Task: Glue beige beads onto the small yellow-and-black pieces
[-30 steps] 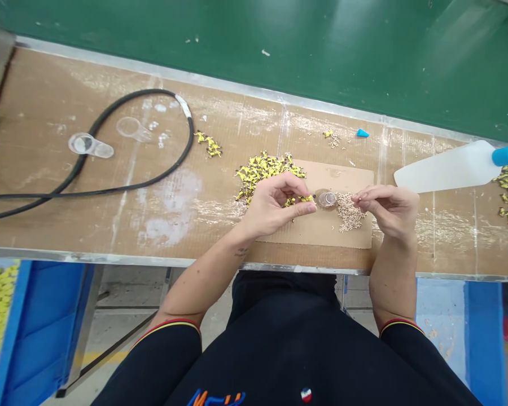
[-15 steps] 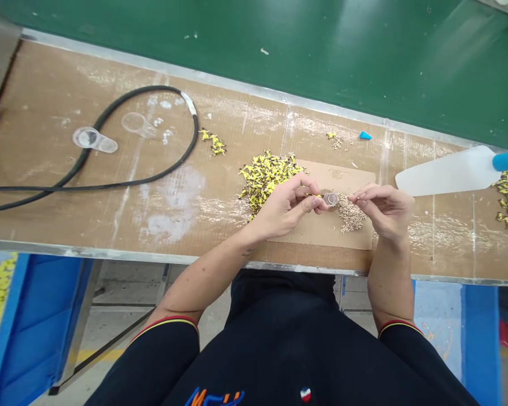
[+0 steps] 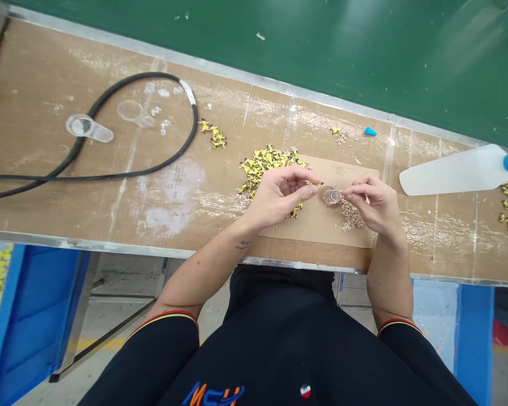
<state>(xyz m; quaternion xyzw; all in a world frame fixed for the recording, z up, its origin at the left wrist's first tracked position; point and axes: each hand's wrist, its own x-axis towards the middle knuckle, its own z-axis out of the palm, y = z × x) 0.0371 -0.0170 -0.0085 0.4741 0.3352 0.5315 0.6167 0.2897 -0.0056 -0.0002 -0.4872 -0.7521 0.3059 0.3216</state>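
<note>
clear round plastic piece [image 3: 332,197] | just beside tiny tan parts [image 3: 352,216]

A cardboard-covered workbench [image 3: 161,220] holds a black cable [image 3: 110,176], clear plastic pieces [image 3: 88,128], yellow parts [image 3: 262,169] and a cardboard sheet [image 3: 317,231].

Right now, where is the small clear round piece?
In the head view, the clear piece lies on the cardboard between the left hand and right hand.
</note>
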